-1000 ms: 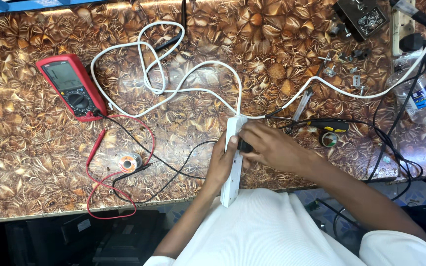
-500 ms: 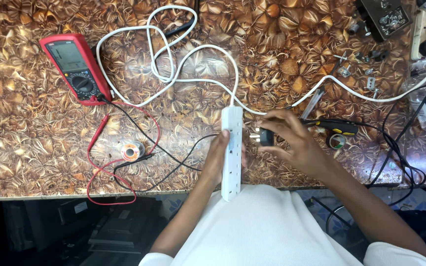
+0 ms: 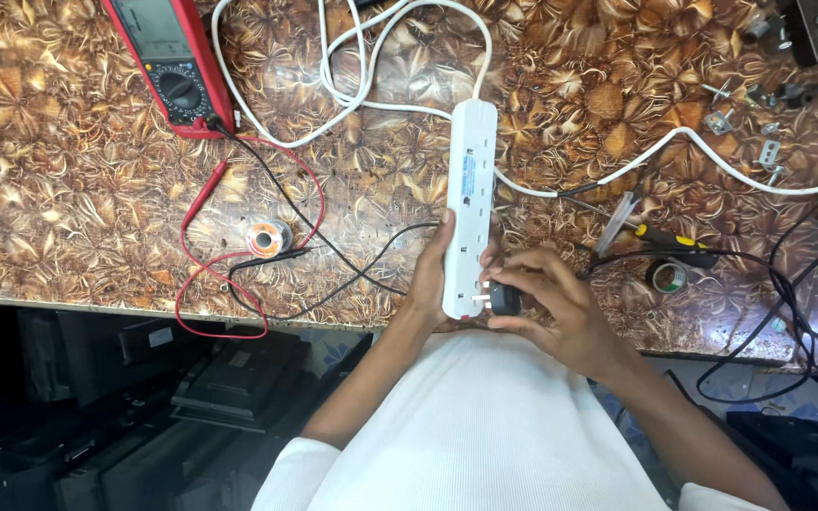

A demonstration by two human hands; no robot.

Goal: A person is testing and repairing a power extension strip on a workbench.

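Far left, a red multimeter lies on the patterned brown worktop, its dial facing up; from it a red test lead loops toward the near edge and a black test lead runs right, crossing the red one; between the loops sits a small spool of solder wire, just beside a black probe. Moving right, the left hand grips the near end of a white power strip from its left side, fingers wrapped up along the edge; the strip lies lengthwise, running from near to far, with its white cable coiling away at the far end. Just right of the strip, the right hand pinches a black plug between thumb and fingers, the plug touching the strip's near right side; whether its pins are seated I cannot tell. So both hands are close together, each clamped on its own piece, at the near edge of the worktop. Further right, a screwdriver with a yellow and black handle lies next to a roll of tape; a black cord loops off the near right edge; small metal brackets are scattered far right.
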